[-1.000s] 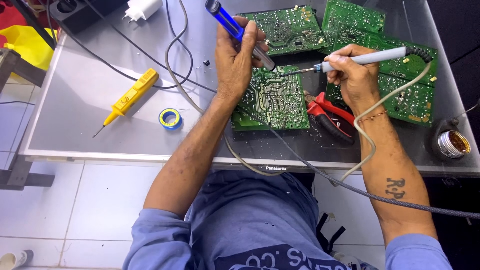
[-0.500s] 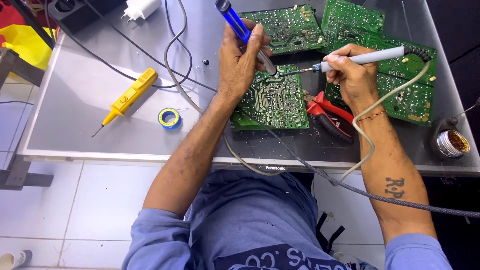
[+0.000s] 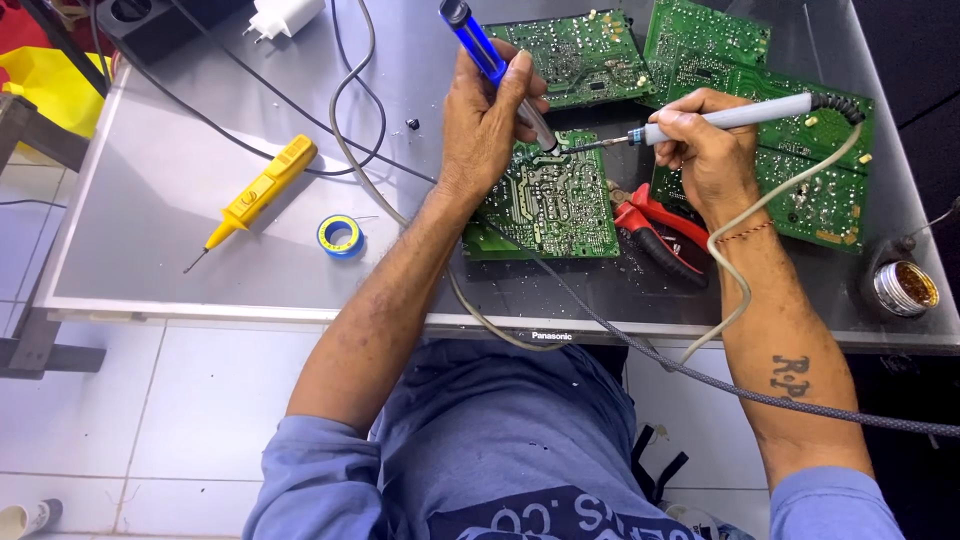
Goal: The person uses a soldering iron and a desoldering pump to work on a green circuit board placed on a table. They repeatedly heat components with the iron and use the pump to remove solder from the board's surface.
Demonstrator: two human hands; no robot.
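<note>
My left hand [image 3: 487,125] grips a blue desoldering pump [image 3: 482,48], its tip pointing down at the top edge of a green circuit board [image 3: 555,205] lying solder side up. My right hand [image 3: 708,150] holds a white-handled soldering iron [image 3: 745,115]; the iron's metal tip meets the pump's tip over the same spot of the board. A pale cable runs from the iron's handle down past my right forearm.
More green circuit boards [image 3: 800,120] lie at the back right. Red-handled pliers [image 3: 660,230] rest by the board. A yellow tester screwdriver [image 3: 255,192] and a blue tape roll [image 3: 341,236] lie left. A solder tin [image 3: 903,287] sits at the right edge. Cables cross the grey tabletop [image 3: 180,260].
The pump has tilted more upright and its tip has come closer to the iron's tip on the board. My right hand has hardly moved.
</note>
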